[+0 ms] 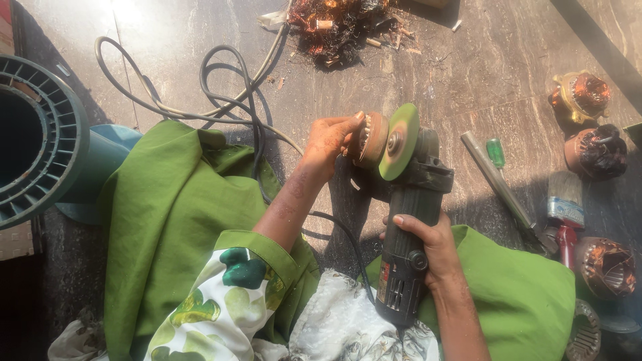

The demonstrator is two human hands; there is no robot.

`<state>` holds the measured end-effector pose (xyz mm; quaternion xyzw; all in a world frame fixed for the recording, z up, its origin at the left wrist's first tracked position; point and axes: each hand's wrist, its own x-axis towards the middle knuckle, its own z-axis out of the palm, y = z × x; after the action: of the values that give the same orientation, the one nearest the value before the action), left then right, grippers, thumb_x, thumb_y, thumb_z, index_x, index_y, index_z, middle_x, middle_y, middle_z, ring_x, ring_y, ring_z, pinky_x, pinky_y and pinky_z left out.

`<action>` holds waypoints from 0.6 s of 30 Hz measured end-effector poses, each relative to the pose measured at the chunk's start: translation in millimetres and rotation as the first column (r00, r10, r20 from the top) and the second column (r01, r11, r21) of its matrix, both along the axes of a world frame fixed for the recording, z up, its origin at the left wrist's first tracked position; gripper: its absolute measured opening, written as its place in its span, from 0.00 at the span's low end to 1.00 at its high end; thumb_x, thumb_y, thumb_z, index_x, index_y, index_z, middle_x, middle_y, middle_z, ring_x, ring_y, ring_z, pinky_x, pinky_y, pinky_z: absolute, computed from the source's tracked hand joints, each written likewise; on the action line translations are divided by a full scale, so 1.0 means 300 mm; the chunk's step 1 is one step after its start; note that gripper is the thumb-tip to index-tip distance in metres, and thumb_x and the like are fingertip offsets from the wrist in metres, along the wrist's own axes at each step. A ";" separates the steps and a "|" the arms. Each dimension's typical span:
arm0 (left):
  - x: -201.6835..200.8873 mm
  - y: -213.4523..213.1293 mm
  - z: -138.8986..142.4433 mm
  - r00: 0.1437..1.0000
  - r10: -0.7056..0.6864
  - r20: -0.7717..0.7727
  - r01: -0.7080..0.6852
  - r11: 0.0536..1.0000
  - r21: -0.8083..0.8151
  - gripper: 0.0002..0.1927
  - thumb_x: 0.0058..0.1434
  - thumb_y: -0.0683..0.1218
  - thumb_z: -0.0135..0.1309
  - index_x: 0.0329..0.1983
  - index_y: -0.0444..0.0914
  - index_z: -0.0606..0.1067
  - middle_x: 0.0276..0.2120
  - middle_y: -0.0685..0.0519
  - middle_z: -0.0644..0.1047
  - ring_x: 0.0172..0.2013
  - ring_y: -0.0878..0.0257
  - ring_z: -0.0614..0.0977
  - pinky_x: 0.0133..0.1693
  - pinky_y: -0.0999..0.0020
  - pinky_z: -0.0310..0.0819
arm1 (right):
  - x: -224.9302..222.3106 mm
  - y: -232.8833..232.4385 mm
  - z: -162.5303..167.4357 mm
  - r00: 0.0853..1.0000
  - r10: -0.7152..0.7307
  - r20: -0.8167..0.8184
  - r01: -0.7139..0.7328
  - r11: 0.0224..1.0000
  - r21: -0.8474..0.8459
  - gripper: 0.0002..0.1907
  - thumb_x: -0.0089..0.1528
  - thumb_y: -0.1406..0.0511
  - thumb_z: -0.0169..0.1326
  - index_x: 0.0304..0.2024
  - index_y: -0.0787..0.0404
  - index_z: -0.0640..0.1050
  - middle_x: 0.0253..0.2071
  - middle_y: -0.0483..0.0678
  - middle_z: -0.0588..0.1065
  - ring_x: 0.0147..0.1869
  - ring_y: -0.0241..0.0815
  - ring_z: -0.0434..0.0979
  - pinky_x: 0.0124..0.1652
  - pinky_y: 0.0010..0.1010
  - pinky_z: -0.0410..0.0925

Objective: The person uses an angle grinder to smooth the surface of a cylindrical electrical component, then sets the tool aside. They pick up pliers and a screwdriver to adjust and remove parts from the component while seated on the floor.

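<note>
Near the centre of the frame we hold a small round metal part (370,138) in our left hand (329,144), fingers curled and pinching its rim, pressed against the green disc (399,141) of the angle grinder (408,227). Our right hand (435,247) is wrapped shut around the grinder's dark body, just below the disc. At the right edge lie a paintbrush (565,214), a green-handled screwdriver (495,153) and copper-wound coils (580,95) on the stone floor (468,67).
</note>
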<state>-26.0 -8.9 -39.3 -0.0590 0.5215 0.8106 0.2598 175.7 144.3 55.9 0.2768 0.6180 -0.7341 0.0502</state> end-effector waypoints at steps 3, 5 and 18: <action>0.017 -0.003 0.015 0.994 -0.040 -0.106 0.024 0.988 -0.153 0.26 0.61 0.55 0.61 0.52 0.30 0.82 0.42 0.43 0.84 0.45 0.56 0.83 0.52 0.58 0.73 | 0.002 0.002 0.000 1.000 -0.009 0.004 0.009 1.000 -0.006 0.30 0.49 0.63 0.64 0.49 0.73 0.73 0.35 0.60 0.79 0.31 0.47 0.84 0.29 0.37 0.80; 0.027 -0.014 0.027 0.989 -0.083 -0.123 0.062 0.984 -0.165 0.26 0.61 0.55 0.60 0.55 0.32 0.80 0.45 0.43 0.84 0.48 0.55 0.83 0.54 0.58 0.74 | 0.004 0.004 -0.001 1.000 -0.020 0.014 0.020 1.000 0.002 0.30 0.48 0.63 0.64 0.49 0.73 0.73 0.34 0.61 0.79 0.31 0.48 0.84 0.29 0.37 0.79; 0.019 -0.092 0.079 0.912 -0.341 -0.229 0.154 0.800 -0.580 0.24 0.59 0.55 0.61 0.53 0.37 0.81 0.41 0.46 0.86 0.44 0.60 0.87 0.48 0.62 0.79 | 0.004 0.002 -0.004 1.000 -0.016 0.001 0.016 1.000 -0.004 0.30 0.48 0.63 0.64 0.49 0.73 0.73 0.35 0.60 0.79 0.31 0.47 0.84 0.30 0.38 0.79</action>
<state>-20.5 -36.4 -15.7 0.0717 0.7703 0.5831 0.2480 176.8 144.8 54.6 0.2817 0.6142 -0.7358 0.0453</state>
